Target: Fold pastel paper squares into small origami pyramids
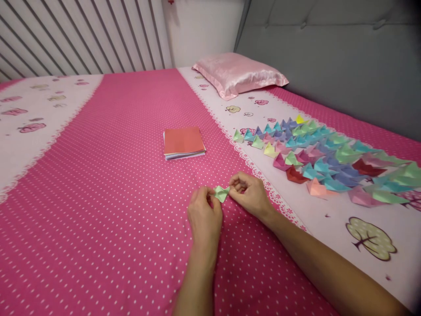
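A small light-green folded paper piece (221, 192) lies low over the pink dotted bedsheet (115, 175), pinched from both sides. My left hand (204, 217) grips its left end with closed fingers. My right hand (249, 193) pinches its right end, fingers curled together. Both forearms reach in from the bottom edge. A stack of square paper sheets (183, 142) with a red-orange top sheet lies beyond the hands. To the right, several finished folded paper shapes (325, 160) in many colours lie in rows on the white strip of the sheet.
A pink satin pillow (238, 73) rests at the far end against a grey padded headboard (329, 57). A striped wall (82, 35) runs along the far left. The white border of the sheet carries printed trees (371, 238).
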`<state>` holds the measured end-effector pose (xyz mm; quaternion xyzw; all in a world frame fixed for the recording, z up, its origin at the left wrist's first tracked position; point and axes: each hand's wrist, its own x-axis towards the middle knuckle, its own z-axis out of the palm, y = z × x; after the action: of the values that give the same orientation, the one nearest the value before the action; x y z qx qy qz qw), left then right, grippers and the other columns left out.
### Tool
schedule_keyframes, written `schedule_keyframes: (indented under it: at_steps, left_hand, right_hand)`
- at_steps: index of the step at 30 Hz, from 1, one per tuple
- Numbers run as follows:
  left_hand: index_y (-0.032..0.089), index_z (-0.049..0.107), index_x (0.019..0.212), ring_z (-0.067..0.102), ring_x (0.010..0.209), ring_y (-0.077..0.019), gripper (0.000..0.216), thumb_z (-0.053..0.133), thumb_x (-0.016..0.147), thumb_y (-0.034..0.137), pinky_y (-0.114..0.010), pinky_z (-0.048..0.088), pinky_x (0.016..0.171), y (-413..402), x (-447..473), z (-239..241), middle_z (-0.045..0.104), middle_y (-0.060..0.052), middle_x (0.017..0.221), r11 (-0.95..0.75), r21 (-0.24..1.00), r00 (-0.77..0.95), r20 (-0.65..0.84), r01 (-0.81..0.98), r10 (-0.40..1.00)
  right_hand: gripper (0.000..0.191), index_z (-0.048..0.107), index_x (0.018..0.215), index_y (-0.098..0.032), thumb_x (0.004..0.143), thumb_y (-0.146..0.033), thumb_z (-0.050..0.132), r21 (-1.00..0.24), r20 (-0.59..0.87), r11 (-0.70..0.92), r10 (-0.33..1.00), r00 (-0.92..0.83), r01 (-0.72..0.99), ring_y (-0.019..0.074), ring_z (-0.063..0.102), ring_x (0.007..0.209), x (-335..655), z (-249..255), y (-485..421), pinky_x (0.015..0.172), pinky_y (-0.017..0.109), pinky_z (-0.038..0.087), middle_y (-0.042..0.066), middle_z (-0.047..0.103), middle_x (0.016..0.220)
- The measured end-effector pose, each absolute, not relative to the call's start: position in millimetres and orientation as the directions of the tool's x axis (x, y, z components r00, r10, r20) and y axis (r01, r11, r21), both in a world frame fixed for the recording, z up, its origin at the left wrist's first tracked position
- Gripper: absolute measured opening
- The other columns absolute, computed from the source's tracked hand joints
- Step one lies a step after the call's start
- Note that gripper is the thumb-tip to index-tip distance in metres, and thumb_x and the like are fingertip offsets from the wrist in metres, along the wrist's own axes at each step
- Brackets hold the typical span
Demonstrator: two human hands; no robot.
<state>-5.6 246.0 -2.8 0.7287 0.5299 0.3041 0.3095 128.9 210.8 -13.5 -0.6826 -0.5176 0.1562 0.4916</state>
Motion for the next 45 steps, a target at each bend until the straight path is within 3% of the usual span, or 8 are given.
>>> schedule_keyframes:
  at_steps: [6, 14, 19, 27, 31, 38, 45]
  left_hand:
    - [0.016, 0.066, 0.076, 0.058, 0.067, -0.0152, 0.018, 0.048, 0.076, 0.012, -0.027, 0.046, 0.068, 244, -4, 0, 0.063, -0.005, 0.082, -0.331, 0.671, 0.289, 0.178, 0.664, 0.941]
    - [0.018, 0.072, 0.086, 0.062, 0.086, -0.0197, 0.026, 0.048, 0.076, 0.015, -0.030, 0.047, 0.078, 241, -2, 4, 0.064, -0.008, 0.102, -0.323, 0.579, 0.330, 0.096, 0.749, 0.939]
    - [0.020, 0.072, 0.091, 0.060, 0.095, -0.0218, 0.029, 0.047, 0.077, 0.016, -0.032, 0.047, 0.081, 239, -3, 6, 0.060, -0.008, 0.112, -0.338, 0.525, 0.383, 0.025, 0.781, 0.923]
    - [0.016, 0.069, 0.100, 0.053, 0.102, -0.0247, 0.035, 0.041, 0.079, 0.010, -0.034, 0.045, 0.084, 237, -3, 8, 0.056, -0.014, 0.108, -0.434, 0.473, 0.484, 0.018, 0.767, 0.875]
    - [0.014, 0.068, 0.101, 0.052, 0.103, -0.0249, 0.037, 0.039, 0.080, 0.009, -0.034, 0.044, 0.084, 237, -3, 7, 0.054, -0.015, 0.106, -0.449, 0.474, 0.501, 0.020, 0.757, 0.865]
    - [0.013, 0.065, 0.105, 0.052, 0.099, -0.0249, 0.036, 0.039, 0.081, 0.009, -0.035, 0.045, 0.083, 240, -2, 3, 0.054, -0.015, 0.105, -0.448, 0.487, 0.493, 0.040, 0.750, 0.869]
    - [0.013, 0.068, 0.090, 0.058, 0.091, -0.0206, 0.025, 0.044, 0.082, 0.014, -0.031, 0.045, 0.082, 240, -2, 4, 0.059, -0.012, 0.105, -0.380, 0.604, 0.409, 0.096, 0.700, 0.908]
  right_hand:
    - [0.022, 0.069, 0.077, -0.018, 0.073, -0.009, 0.049, -0.543, 0.472, 0.163, 0.871, 0.139, 0.824, 0.0121, 0.058, 0.062, 134, -8, 206, 0.060, 0.022, 0.046, 0.002, 0.066, 0.070]
    - [0.019, 0.069, 0.077, -0.021, 0.071, -0.014, 0.052, -0.393, 0.405, 0.012, 0.900, 0.162, 0.919, 0.0155, 0.064, 0.078, 128, -1, 200, 0.072, 0.025, 0.050, 0.002, 0.068, 0.098]
    - [0.022, 0.069, 0.086, -0.021, 0.070, -0.021, 0.054, -0.385, 0.324, -0.030, 0.932, 0.165, 0.922, 0.0193, 0.064, 0.086, 126, 1, 199, 0.073, 0.030, 0.051, 0.003, 0.063, 0.115]
    - [0.024, 0.070, 0.092, -0.017, 0.075, -0.018, 0.052, -0.455, 0.201, 0.024, 0.977, 0.077, 0.890, 0.0240, 0.052, 0.113, 125, -1, 203, 0.096, 0.039, 0.041, 0.011, 0.057, 0.124]
    - [0.025, 0.071, 0.091, -0.018, 0.080, -0.016, 0.049, -0.466, 0.218, 0.042, 0.973, 0.069, 0.884, 0.0230, 0.052, 0.112, 125, -3, 204, 0.097, 0.041, 0.040, 0.011, 0.058, 0.123]
    - [0.017, 0.072, 0.088, -0.018, 0.077, -0.019, 0.058, -0.501, 0.286, 0.015, 0.946, 0.150, 0.865, 0.0233, 0.054, 0.105, 122, -13, 206, 0.090, 0.040, 0.044, 0.011, 0.064, 0.114]
    - [0.020, 0.073, 0.088, -0.019, 0.081, -0.020, 0.055, -0.509, 0.312, 0.023, 0.937, 0.160, 0.861, 0.0217, 0.057, 0.100, 120, -14, 205, 0.090, 0.038, 0.045, 0.008, 0.067, 0.108]
